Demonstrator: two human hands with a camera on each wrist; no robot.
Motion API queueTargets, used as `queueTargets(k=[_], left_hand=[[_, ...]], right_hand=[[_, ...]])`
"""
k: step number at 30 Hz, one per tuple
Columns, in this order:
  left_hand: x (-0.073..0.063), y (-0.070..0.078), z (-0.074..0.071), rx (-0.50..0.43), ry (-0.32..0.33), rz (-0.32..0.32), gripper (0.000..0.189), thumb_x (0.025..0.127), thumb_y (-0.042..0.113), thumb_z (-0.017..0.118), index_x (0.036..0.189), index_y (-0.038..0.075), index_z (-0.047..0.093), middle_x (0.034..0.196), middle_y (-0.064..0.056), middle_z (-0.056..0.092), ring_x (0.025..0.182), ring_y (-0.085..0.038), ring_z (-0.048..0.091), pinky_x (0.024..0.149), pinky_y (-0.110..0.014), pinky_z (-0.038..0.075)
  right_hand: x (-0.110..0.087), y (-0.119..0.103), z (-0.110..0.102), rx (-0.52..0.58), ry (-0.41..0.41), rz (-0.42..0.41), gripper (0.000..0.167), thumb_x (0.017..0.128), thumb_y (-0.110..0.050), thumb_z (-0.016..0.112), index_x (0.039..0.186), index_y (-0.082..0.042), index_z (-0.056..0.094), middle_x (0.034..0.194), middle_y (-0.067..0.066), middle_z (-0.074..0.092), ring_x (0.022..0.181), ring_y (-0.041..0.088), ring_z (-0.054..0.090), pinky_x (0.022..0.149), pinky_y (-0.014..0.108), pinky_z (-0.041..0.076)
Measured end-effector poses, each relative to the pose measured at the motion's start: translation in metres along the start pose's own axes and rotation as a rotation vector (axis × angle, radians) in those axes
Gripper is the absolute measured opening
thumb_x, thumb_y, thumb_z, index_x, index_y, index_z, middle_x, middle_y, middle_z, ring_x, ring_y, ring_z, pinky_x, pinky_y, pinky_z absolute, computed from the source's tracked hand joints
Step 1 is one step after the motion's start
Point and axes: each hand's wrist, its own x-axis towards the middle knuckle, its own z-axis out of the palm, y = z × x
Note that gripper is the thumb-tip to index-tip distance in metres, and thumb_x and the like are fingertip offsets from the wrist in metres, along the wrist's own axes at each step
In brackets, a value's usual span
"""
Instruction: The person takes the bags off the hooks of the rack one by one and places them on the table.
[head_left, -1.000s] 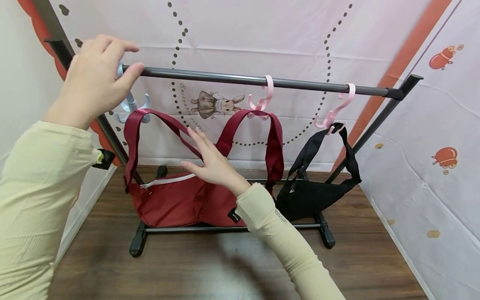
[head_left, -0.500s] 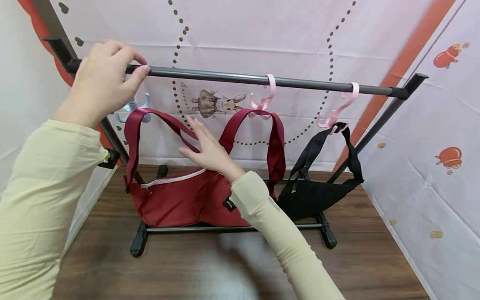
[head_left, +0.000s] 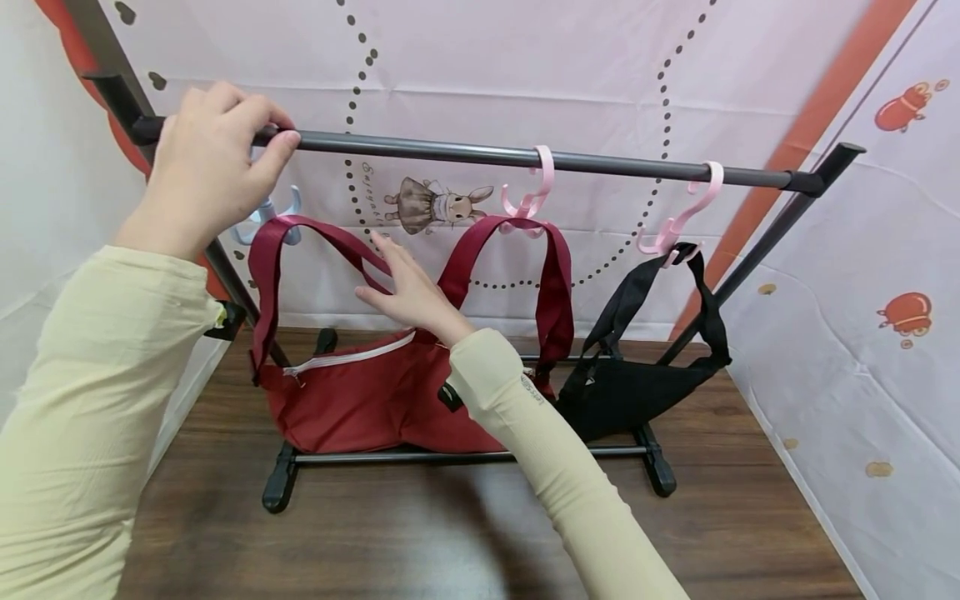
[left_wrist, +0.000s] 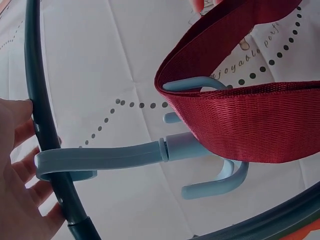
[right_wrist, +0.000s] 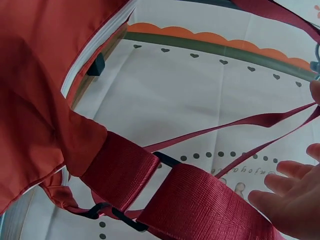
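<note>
In the head view, my left hand (head_left: 213, 167) grips the dark metal rod (head_left: 420, 148) near its left end. A light blue hook (left_wrist: 110, 156) hangs from that rod beside the hand, and a dark red strap (left_wrist: 250, 120) loops over one of its prongs. My right hand (head_left: 416, 292), fingers extended, hovers in front of the straps and holds nothing. Below it hangs red fabric (head_left: 345, 408) with a white zipper; whether it is one bag or two I cannot tell. Another red strap loop (head_left: 553, 292) hangs on the middle pink hook (head_left: 534, 187).
A black bag (head_left: 637, 396) hangs from the right pink hook (head_left: 693, 208). The rack's lower bar (head_left: 397, 457) and black feet (head_left: 279, 483) stand on a brown wooden floor (head_left: 360, 533). Patterned white cloth (head_left: 600, 83) covers the walls.
My left hand has moved slightly right along the rod, its thumb coming down onto it. My right hand has drifted a little left and up. The bags hang as before.
</note>
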Motion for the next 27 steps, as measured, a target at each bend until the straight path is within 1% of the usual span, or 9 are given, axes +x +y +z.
queueTargets(k=[4, 8, 13, 20, 23, 27], left_hand=[[0.000, 0.002, 0.001, -0.007, 0.009, -0.015, 0.032, 0.095, 0.025, 0.043, 0.112, 0.001, 0.056, 0.114, -0.024, 0.047, 0.110, -0.040, 0.034, 0.088, -0.055, 0.026], [-0.001, 0.003, 0.001, -0.009, 0.016, -0.025, 0.033, 0.095, 0.026, 0.043, 0.112, 0.001, 0.056, 0.113, -0.023, 0.047, 0.109, -0.039, 0.034, 0.090, -0.054, 0.026], [-0.002, 0.003, 0.002, 0.000, 0.023, -0.036, 0.033, 0.095, 0.026, 0.042, 0.113, 0.002, 0.056, 0.112, -0.023, 0.047, 0.109, -0.039, 0.035, 0.092, -0.055, 0.025], [-0.002, 0.003, 0.003, 0.007, 0.034, -0.033, 0.032, 0.095, 0.026, 0.043, 0.112, 0.002, 0.056, 0.112, -0.023, 0.048, 0.110, -0.040, 0.036, 0.092, -0.056, 0.026], [-0.001, 0.003, 0.003, 0.010, 0.035, -0.033, 0.032, 0.095, 0.026, 0.043, 0.111, 0.002, 0.057, 0.112, -0.023, 0.048, 0.110, -0.040, 0.036, 0.093, -0.056, 0.026], [-0.001, 0.004, 0.003, 0.014, 0.032, -0.039, 0.032, 0.095, 0.027, 0.043, 0.110, 0.002, 0.057, 0.111, -0.022, 0.049, 0.110, -0.040, 0.037, 0.093, -0.056, 0.027]], right_hand=[[0.005, -0.002, 0.002, 0.004, 0.007, 0.007, 0.075, 0.086, -0.037, 0.058, 0.146, -0.024, 0.014, 0.150, -0.004, 0.019, 0.136, 0.005, 0.012, 0.109, 0.030, 0.021], [0.011, -0.005, 0.004, 0.010, 0.013, 0.001, 0.075, 0.086, -0.037, 0.059, 0.146, -0.023, 0.016, 0.149, -0.005, 0.020, 0.135, 0.006, 0.016, 0.108, 0.031, 0.023], [0.019, -0.008, 0.007, 0.034, 0.048, -0.003, 0.072, 0.085, -0.033, 0.061, 0.144, -0.021, 0.022, 0.146, -0.004, 0.028, 0.131, 0.008, 0.028, 0.105, 0.028, 0.029], [0.028, -0.011, 0.010, 0.083, 0.098, -0.013, 0.067, 0.083, -0.029, 0.064, 0.140, -0.017, 0.031, 0.136, -0.001, 0.044, 0.121, 0.009, 0.043, 0.098, 0.023, 0.035], [0.033, -0.011, 0.010, 0.099, 0.097, -0.013, 0.064, 0.083, -0.027, 0.065, 0.139, -0.016, 0.034, 0.131, 0.001, 0.049, 0.118, 0.010, 0.047, 0.096, 0.022, 0.037], [0.036, -0.011, 0.009, 0.123, 0.070, 0.006, 0.060, 0.083, -0.025, 0.065, 0.136, -0.017, 0.037, 0.126, 0.002, 0.053, 0.114, 0.011, 0.049, 0.095, 0.024, 0.039]])
